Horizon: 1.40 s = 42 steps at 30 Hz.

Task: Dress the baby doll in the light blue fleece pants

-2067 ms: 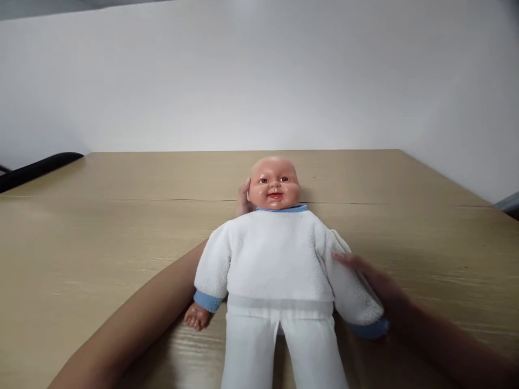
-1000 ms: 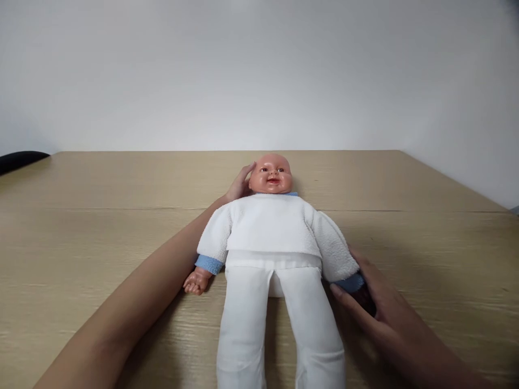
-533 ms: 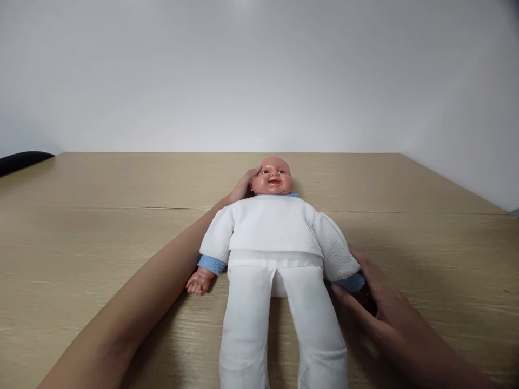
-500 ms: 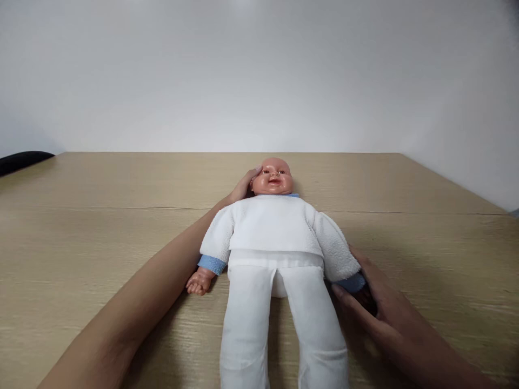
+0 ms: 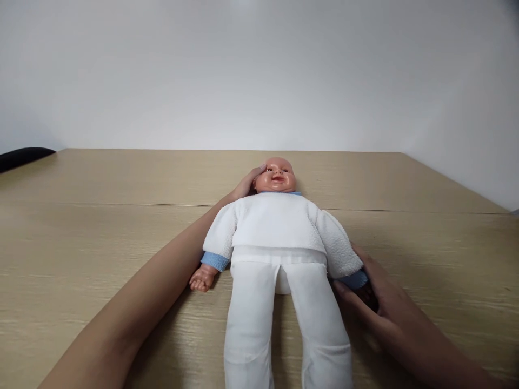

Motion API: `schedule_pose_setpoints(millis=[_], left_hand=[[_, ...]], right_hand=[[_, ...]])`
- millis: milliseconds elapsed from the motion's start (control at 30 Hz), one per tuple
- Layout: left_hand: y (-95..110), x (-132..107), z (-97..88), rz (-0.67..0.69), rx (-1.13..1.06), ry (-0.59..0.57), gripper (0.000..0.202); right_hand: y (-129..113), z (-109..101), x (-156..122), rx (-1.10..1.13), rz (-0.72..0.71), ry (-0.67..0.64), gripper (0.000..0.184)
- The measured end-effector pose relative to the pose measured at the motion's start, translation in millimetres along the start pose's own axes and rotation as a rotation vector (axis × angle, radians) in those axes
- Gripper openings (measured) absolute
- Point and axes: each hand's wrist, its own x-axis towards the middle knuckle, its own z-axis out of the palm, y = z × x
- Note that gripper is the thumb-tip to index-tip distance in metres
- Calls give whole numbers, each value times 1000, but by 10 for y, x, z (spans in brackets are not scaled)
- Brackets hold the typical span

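Note:
A baby doll (image 5: 279,221) in a white fleece top with blue trim and white trousers lies on its back, head away from me. My left hand (image 5: 247,182) cups the left side of its head (image 5: 277,175), thumb by the eye; the other fingers are hidden behind the head. My left forearm passes beside the doll's sleeve and its small bare hand (image 5: 203,277). Around the cuff of the right-hand sleeve (image 5: 338,243) is my right hand (image 5: 373,292), thumb on the near side, fingers behind. The doll's feet are out of frame.
The doll rests on a light wood-grain table (image 5: 101,232) with a seam running across it. Behind stands a plain pale wall (image 5: 259,75). A black curved object (image 5: 26,156), only partly visible, is at the table's far left edge.
The doll and both hands appear very slightly farther right and higher in the picture, and the view itself has tilted a little. Both hands keep the same hold.

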Motion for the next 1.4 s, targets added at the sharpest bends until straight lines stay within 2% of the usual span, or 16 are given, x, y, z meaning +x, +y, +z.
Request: schedule_pose_setpoints(millis=[233, 333, 600, 800, 900, 1000, 1067, 1133, 1300, 1400], left_hand=[[34, -86, 85, -31, 20, -49, 56], [15, -68, 92, -24, 19, -24, 57], [12, -11, 24, 37, 61, -21, 68], [-48, 55, -59, 7, 54, -3, 76], [-60, 107, -208, -16, 50, 47, 74], [-37, 94, -388, 43, 60, 222, 59], [-12, 26, -485, 101, 64, 350, 47], [13, -86, -545, 146, 55, 408, 40], [50, -458, -558, 264, 108, 386, 46], [51, -676, -525, 262, 164, 373, 50]], right_hand=[[10, 1, 9, 6, -2, -16, 68], [6, -6, 1, 4, 3, -21, 68], [2, 24, 23, 27, -14, 18, 69], [17, 84, 61, -6, -27, 85, 66], [12, 82, 64, -15, -31, 83, 67], [20, 76, 71, -36, -54, 84, 67], [43, 79, 85, -48, -81, 85, 66], [77, 85, 104, -57, -107, 89, 65], [130, 103, 143, -78, -141, 108, 65], [148, 117, 168, -84, -159, 119, 67]])
